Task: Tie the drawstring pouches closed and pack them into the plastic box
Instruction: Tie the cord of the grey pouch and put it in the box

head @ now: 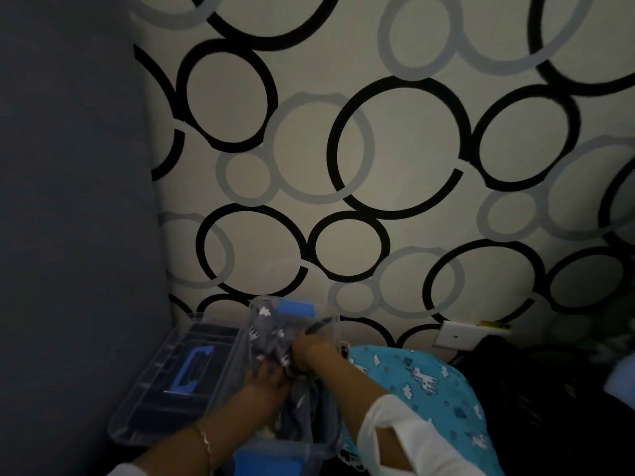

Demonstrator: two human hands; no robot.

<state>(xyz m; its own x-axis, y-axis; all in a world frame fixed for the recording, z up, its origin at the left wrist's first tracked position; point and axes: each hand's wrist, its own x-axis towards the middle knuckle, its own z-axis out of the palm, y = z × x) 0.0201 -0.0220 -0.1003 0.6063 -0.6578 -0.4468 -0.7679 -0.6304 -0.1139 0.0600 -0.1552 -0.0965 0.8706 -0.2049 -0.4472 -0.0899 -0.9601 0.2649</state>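
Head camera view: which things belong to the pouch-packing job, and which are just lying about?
Job: grey printed pouch, clear plastic box, its lid, turquoise printed fabric (possibly another pouch).
Lying about: wall socket plate, dark bundle at right.

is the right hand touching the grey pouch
Touching. The head view shows the right hand with its fingers curled into the fabric of the grey pouch, no gap between them, over the plastic box.

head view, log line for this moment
left hand: on grey pouch | right hand: grips it | pouch: in plastic box | lid: off, left of box
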